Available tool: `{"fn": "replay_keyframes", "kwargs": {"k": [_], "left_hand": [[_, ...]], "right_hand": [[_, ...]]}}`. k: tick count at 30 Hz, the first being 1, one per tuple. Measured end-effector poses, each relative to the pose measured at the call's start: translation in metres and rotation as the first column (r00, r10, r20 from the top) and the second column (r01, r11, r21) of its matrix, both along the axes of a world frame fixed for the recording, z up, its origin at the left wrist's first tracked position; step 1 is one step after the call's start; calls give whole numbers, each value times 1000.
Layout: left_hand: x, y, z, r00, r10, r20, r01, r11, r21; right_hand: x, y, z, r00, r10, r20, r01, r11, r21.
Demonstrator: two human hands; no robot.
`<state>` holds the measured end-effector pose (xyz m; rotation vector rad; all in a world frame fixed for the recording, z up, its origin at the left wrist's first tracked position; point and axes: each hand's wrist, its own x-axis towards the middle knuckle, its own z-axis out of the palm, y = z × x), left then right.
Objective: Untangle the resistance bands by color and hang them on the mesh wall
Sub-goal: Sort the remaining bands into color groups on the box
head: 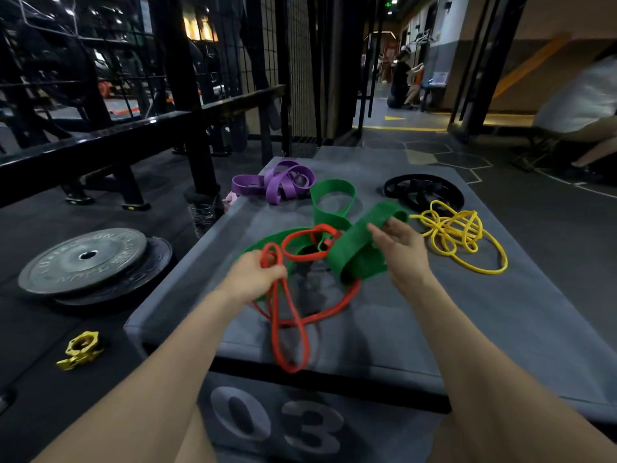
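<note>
Several resistance bands lie on a grey padded box. My left hand grips a thin red band, whose loops hang over the box's front edge and wind through a wide green band. My right hand pinches the raised loop of that green band. A purple band sits bunched at the far left, a black band at the far right, and a thin yellow band lies coiled beside my right hand. The black mesh wall stands behind the box.
Stacked weight plates and a yellow barbell collar lie on the floor to the left. A black rack frame runs along the left. A seated person is at the right; other people crouch in the far corridor.
</note>
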<state>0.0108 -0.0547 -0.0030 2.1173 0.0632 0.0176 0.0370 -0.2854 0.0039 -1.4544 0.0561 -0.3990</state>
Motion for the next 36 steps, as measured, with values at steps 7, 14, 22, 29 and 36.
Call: {"fn": "replay_keyframes", "kwargs": {"k": [7,14,22,29,36], "left_hand": [[-22,-29,4,895,-445,-24,404,788,465],[-21,-32,5,987,-129,97,32,748,663],[-6,-41,2,991,-4,134,-66,856,512],[-16,-39,-12,968,-210,-136,223,472,853],[-26,-50,-22,931,-327,-165,294,399,869]], "right_hand": [[-7,14,1,981,169,-96,-194,854,-483],[-7,-10,-10,998,-34,-52,-33,432,-902],[-11,-9,-9,998,28,-55,-62,480,-875],[-13,-12,-16,979,115,-171,-202,376,-904],[-17,-17,-19,980,74,-184,-198,293,-935]]}}
